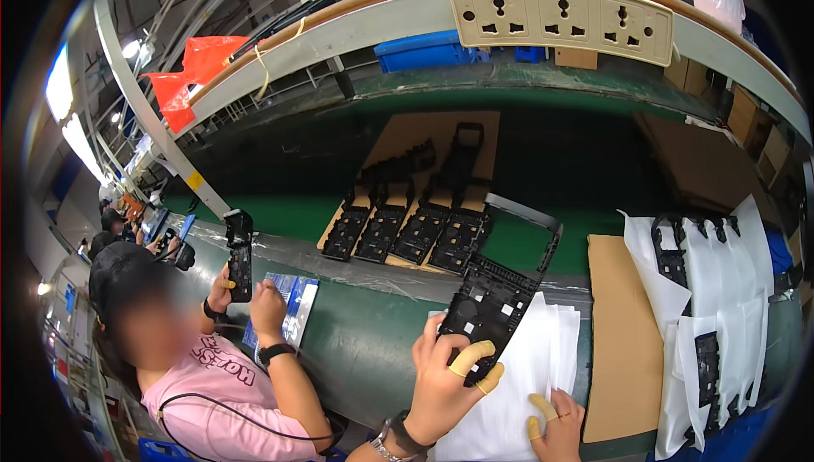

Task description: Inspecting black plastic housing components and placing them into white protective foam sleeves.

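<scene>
Beside stacked frames (407, 229), co-worker (203, 360), white bags (526, 369)

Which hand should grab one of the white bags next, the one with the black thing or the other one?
Probably the right hand. It already rests, empty, on the stack of white bags. The left hand is busy holding the black plastic frame upright above them.

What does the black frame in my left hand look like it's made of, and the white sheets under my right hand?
The black frame looks like moulded plastic: matte, rigid, with cut-out openings and ribs. The white sheets look like thin foam or soft plastic sleeves, smooth and limp; which one, the picture leaves open.
</scene>
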Demonstrator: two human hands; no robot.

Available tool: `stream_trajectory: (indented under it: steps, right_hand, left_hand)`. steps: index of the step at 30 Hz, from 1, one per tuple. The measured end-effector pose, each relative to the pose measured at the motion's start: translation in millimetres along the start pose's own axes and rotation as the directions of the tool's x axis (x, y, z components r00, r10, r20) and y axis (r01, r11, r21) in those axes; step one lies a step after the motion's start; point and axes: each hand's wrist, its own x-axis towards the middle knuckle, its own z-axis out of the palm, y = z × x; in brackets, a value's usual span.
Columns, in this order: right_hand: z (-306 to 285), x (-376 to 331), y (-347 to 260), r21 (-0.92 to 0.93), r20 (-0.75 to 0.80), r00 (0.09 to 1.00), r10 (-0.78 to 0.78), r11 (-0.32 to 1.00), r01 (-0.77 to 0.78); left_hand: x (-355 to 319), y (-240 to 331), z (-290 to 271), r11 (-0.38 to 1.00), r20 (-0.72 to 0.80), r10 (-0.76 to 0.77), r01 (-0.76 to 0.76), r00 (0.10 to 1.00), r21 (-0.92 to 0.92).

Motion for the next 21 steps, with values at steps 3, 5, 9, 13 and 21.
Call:
stream_trajectory:
  steps: [3, 5, 9, 13, 21]
  right_hand:
    - [-0.3, -1.2, -0.5, -0.002, 0.007, 1.0, 0.002, 1.0, -0.002]
    - [0.7, -1.5, -0.3, 0.002, 0.005, 1.0, -0.002, 1.0, 0.002]
    - [1.7, -2.8, -1.6, -0.008, -0.006, 1.0, 0.009, 1.0, -0.009]
    - [4.2, -4.3, -1.7, 0.004, 0.002, 1.0, 0.017, 1.0, -0.017]
    - [3.9, -2.8, 8.4, -0.028, -0.001, 0.998, 0.055, 0.998, -0.055]
  left_hand:
    - [0.0, 0.2, 1.5, 1.0, -0.006, 0.011, -0.011, 1.0, 0.009]
    - [-0.1, 0.6, 1.7, 1.0, -0.014, 0.019, -0.019, 1.0, 0.006]
    - [-1.8, -2.6, 0.9, 0.984, 0.063, -0.013, 0.024, 0.998, -0.179]
    - [-3.5, -21.3, -1.4, 0.006, 0.731, -0.18, 0.744, 0.659, -0.669]
    - [131.6, -39.3, 73.3, 0.724, 0.557, -0.165, 0.483, 0.814, -0.493]
